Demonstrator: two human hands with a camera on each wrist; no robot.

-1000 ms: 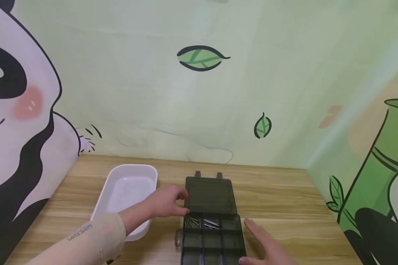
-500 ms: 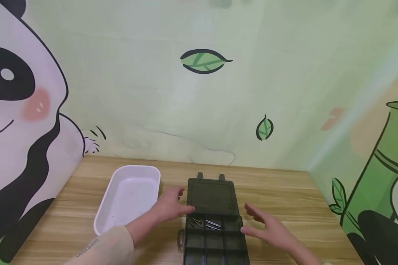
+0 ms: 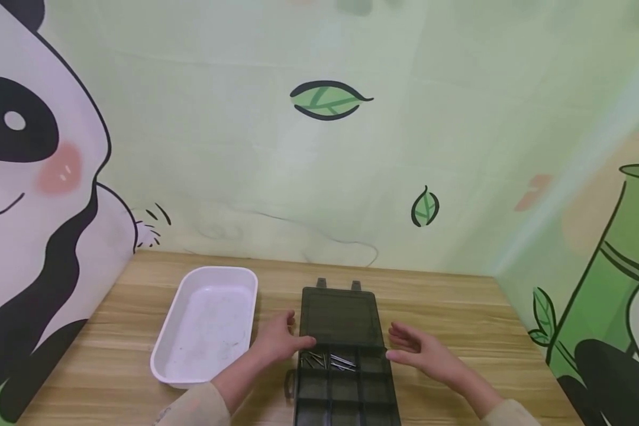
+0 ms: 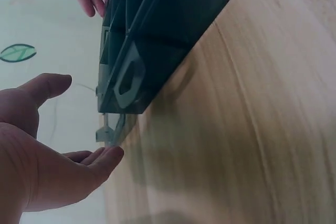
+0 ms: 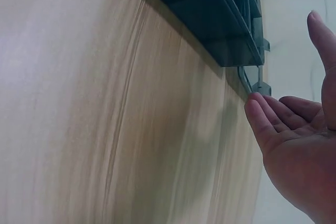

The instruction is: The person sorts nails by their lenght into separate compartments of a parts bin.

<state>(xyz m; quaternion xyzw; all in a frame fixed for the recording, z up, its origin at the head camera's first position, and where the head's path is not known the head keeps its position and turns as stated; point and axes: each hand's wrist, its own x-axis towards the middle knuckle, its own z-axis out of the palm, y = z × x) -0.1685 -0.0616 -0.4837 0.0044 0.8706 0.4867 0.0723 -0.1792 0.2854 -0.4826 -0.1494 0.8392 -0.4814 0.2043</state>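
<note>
A dark, see-through compartment box (image 3: 343, 387) stands on the table, its lid (image 3: 341, 316) laid back flat toward the wall. Slim metal pieces like nails (image 3: 343, 362) lie in two of its rear compartments. At the box's left side is my left hand (image 3: 277, 341), thumb stretched over the edge by the hinge and holding nothing. On the opposite side, my right hand (image 3: 425, 355) has its thumb and fingertips right at the rim and holds nothing. The left wrist view shows a loop-shaped latch (image 4: 130, 80) on the box's side, close to my thumb.
A white shallow tray (image 3: 165, 376) sits left of the box, with my left forearm crossing its near right corner. The wooden table (image 3: 452, 307) reaches back to a printed wall cloth (image 3: 234, 148) with a panda and leaves.
My right hand has come up and forward along the box's right side. My left hand has shifted slightly nearer, beside the lid's hinge. The box stays put.
</note>
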